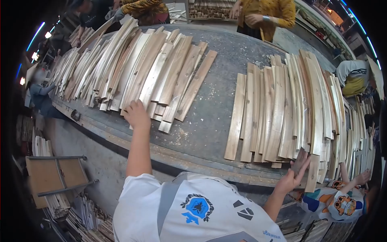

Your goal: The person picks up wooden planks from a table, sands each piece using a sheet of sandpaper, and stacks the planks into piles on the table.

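My left hand (137, 114) is at the near end of the left row of wooden slats (151, 68), its fingers curled over the end of a pale slat. In my right hand (291, 179) is a dark, flat, narrow piece (299, 160), held between thumb and fingers; its exact kind cannot be made out. That hand is beside the near ends of the right row of wooden slats (274, 109). Both rows lie side by side on a grey table (209, 97), light and brown slats mixed, some overlapping.
Sawdust and chips dot the tabletop between the rows. Across the table stand people, one in a yellow top (264, 18). Another person in a patterned shirt (338, 201) works at my right. A frame with brown panels (60, 175) and stacked slats are at lower left.
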A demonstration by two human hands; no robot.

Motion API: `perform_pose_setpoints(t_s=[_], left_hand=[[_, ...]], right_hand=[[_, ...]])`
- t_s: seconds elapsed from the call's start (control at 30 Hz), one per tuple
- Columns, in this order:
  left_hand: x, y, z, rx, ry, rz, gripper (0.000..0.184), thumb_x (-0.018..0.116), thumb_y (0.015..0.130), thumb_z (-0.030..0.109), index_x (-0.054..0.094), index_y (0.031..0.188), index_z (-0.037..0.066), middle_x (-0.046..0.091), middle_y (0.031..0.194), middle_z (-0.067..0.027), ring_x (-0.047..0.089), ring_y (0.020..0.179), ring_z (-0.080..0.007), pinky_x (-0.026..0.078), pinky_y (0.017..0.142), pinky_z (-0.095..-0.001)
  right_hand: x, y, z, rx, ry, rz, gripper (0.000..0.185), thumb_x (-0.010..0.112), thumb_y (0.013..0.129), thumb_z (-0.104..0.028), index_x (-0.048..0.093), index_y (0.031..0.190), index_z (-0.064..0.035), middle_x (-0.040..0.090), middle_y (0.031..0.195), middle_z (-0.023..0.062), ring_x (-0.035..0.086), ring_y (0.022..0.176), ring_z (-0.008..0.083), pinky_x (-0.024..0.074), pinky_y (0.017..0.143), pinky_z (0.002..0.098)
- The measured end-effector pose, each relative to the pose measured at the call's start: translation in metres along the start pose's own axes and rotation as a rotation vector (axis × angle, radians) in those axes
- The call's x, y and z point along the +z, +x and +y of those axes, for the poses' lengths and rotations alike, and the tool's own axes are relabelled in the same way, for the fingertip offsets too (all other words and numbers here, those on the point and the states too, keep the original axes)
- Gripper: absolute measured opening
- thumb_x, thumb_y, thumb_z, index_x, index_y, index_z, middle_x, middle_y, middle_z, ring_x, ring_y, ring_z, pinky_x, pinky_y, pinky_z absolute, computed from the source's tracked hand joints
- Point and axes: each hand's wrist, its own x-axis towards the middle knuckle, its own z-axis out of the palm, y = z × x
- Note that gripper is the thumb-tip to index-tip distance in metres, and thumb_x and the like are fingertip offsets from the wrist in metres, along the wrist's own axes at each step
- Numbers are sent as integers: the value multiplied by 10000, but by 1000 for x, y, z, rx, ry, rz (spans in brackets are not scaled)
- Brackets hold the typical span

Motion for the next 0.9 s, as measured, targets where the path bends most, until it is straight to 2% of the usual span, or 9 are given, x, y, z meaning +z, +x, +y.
perform_pose_setpoints(t_s=[0.2, 0.33, 0.4, 0.47, 0.53, 0.67, 0.73, 0.8, 0.9], left_hand=[[31, 11, -71, 425, -562, -54, 457, 568, 831, 88, 468, 1272, 22, 551, 1200, -210, 564, 1098, -370, 508, 879, -477], [-1, -36, -83, 19, -1984, -1038, 448, 503, 902, 122, 382, 1325, 36, 568, 1178, -227, 627, 1040, -355, 579, 761, -428], [-24, -83, -69, -97, -2272, -1242, 489, 492, 949, 214, 322, 1388, 82, 573, 1132, -198, 625, 835, -279, 545, 673, -387], [16, -112, -70, -384, -2306, -1462, 499, 512, 947, 180, 292, 1391, 127, 571, 1086, -193, 602, 781, -238, 535, 660, -347], [3, -141, -63, -42, -2113, -1206, 519, 524, 946, 104, 281, 1397, 190, 555, 982, -146, 587, 719, -204, 522, 623, -335], [-24, -154, -58, -104, -2057, -1333, 532, 412, 983, 485, 368, 1350, 102, 580, 939, -108, 624, 740, -193, 528, 591, -339], [-27, -151, -43, -58, -1924, -1265, 899, 225, 894, 771, 477, 1272, -5, 605, 891, -83, 649, 778, -179, 535, 633, -325], [-40, -151, -30, -225, -1917, -1200, 928, 220, 892, 773, 511, 1251, -32, 623, 904, -85, 647, 765, -165, 531, 678, -300], [1, -150, -35, 262, -1609, -1016, 899, 212, 902, 762, 535, 1256, 0, 638, 952, -87, 646, 762, -154, 524, 722, -289]], right_hand=[[64, -4, -8, -73, 2, -172, 772, 296, 746, 152, 288, 1498, -21, 388, 1503, 170, 384, 1386, 301, 340, 1046, 355], [104, -16, -12, -4, 91, -262, 753, 295, 763, 142, 307, 1495, -33, 409, 1493, 149, 376, 1394, 276, 339, 1042, 347], [124, -25, -21, 76, 114, -323, 748, 311, 774, 133, 306, 1500, -48, 411, 1493, 140, 375, 1394, 262, 334, 1035, 342], [146, -28, -22, 6, 113, -443, 751, 312, 760, 136, 322, 1490, -42, 427, 1477, 151, 374, 1395, 260, 333, 1053, 351], [166, -32, -17, -57, 106, -565, 755, 313, 746, 139, 339, 1480, -37, 443, 1461, 162, 373, 1396, 259, 331, 1072, 361], [184, -66, -21, -241, 9, -876, 719, 351, 740, 132, 410, 1435, -39, 493, 1414, 163, 413, 1362, 260, 323, 1107, 370], [197, -95, -41, -543, -134, -1085, 607, 423, 789, 83, 489, 1374, -65, 543, 1364, 125, 502, 1264, 269, 303, 1124, 396], [202, -110, -47, -781, -180, -1236, 513, 463, 839, 26, 524, 1336, -82, 575, 1330, 96, 560, 1185, 271, 285, 1128, 460], [235, -100, 6, -658, -420, -1370, 459, 471, 892, -33, 511, 1343, -110, 603, 1293, 91, 574, 1190, 251, 233, 1121, 595]])
